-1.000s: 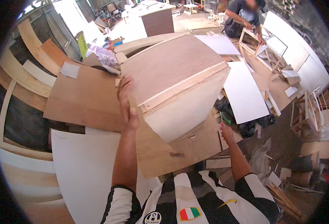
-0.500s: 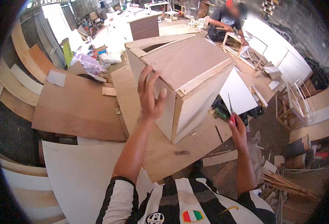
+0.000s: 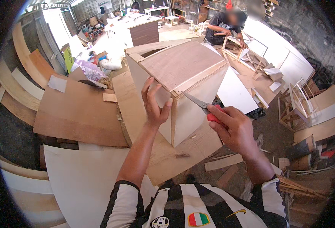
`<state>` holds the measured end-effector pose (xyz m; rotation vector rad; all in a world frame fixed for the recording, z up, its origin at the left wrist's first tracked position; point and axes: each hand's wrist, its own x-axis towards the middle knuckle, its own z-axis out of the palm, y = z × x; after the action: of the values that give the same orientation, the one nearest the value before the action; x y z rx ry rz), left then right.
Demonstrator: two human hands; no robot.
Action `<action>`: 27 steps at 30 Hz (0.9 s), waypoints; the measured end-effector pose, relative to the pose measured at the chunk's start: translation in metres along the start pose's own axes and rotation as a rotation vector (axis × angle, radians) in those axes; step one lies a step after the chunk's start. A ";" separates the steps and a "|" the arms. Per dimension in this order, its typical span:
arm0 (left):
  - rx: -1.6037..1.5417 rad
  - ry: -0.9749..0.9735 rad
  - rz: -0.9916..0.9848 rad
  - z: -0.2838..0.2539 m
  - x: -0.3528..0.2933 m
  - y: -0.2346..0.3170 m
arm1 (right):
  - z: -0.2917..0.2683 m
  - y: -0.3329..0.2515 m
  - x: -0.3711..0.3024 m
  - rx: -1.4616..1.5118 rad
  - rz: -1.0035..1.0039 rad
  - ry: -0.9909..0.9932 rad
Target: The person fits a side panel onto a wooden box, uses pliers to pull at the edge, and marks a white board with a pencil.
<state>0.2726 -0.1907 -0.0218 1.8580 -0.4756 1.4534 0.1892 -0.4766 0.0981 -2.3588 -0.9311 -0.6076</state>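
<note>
A wooden box (image 3: 186, 62) stands in front of me, with a plywood top, pale side panels and a narrow gap along its far left top. My left hand (image 3: 156, 102) lies against its left side, fingers spread, the fingertips at the top edge. In my right hand (image 3: 234, 127) is a pair of red-handled scissors (image 3: 202, 104), gripped by the handles. Their pointed metal tip reaches the box's near top corner. I cannot tell whether the tip touches the wood or hovers just above it.
Under the box lies a large plywood sheet (image 3: 163, 167). Brown boards (image 3: 80, 110) and a white panel (image 3: 84, 178) lie to the left. Wood offcuts (image 3: 224, 161) litter the floor at right. A co-worker (image 3: 222, 28) sits at the back right, beside wooden frames (image 3: 234, 49).
My right hand has moved up and left, carrying the scissors from beside the box to its near top corner. My left hand stays against the box's side.
</note>
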 end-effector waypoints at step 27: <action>-0.047 0.040 0.176 0.026 0.018 -0.017 | 0.004 -0.065 0.037 -0.568 -0.007 -0.132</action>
<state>0.3070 -0.1954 -0.0129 1.7835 -0.6618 1.5781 0.1674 -0.4156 0.1365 -2.9270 -0.9105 -0.8110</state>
